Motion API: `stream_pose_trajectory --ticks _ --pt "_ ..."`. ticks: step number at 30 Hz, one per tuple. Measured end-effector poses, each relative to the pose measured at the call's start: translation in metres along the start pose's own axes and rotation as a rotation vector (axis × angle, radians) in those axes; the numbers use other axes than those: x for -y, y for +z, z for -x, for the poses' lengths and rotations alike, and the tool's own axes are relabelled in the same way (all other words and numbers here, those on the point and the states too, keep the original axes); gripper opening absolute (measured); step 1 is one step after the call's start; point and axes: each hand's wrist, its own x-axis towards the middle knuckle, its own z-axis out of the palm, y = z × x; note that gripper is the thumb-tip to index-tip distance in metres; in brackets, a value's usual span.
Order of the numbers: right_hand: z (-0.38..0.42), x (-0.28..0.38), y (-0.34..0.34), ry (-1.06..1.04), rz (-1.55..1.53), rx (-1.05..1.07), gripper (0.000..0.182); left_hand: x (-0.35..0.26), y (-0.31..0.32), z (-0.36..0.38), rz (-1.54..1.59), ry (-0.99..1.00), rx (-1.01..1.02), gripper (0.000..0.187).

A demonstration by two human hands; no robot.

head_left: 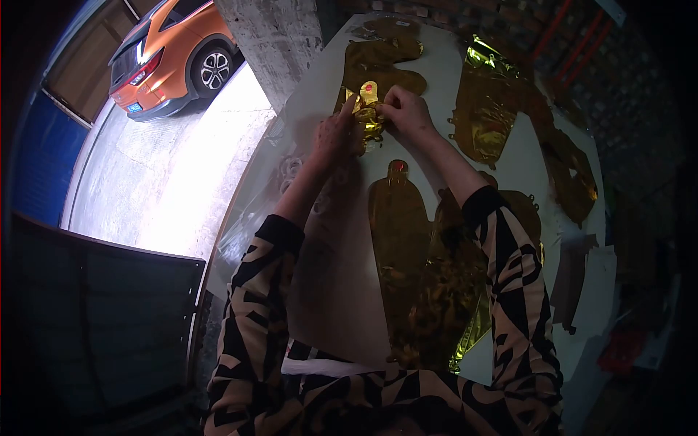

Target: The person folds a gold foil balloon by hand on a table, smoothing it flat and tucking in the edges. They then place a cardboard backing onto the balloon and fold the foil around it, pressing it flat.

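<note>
A flat, uninflated gold foil balloon (373, 125) lies crumpled between my hands at the far part of the table. Its rounded tab, marked with a red spot, sticks up past my fingers. From the left, my left hand (339, 132) has its fingers closed on the foil. My right hand (407, 112) pinches the foil's right edge between thumb and fingers. Nearer to me lies another flat gold foil balloon (398, 232), with a red spot on its neck. Beyond my hands is a curved gold foil balloon (382, 62).
More gold foil balloons (486, 109) spread over the right side of the white table (441, 54). Clear plastic rings (291, 171) lie at its left. A concrete pillar (273, 43) stands at the far left edge, with an orange car (174, 54) outside.
</note>
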Motion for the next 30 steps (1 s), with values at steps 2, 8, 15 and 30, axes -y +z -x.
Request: stream_pose_trajectory --ticks 2,8,15,30 --pt "-0.005 0.002 -0.003 0.025 -0.040 -0.036 0.026 0.002 0.002 0.002 -0.036 0.042 0.001 0.066" --pt "-0.022 -0.001 -0.019 -0.013 -0.107 -0.209 0.022 0.024 0.016 -0.007 -0.111 0.104 0.041 0.036" --pt "-0.049 -0.003 -0.057 0.008 -0.081 -0.264 0.024 0.012 -0.017 -0.011 -0.137 0.097 0.296 0.044" --pt "-0.045 0.004 -0.073 0.080 -0.063 -0.159 0.034 -0.019 0.034 -0.105 -0.339 -0.019 0.305 0.073"
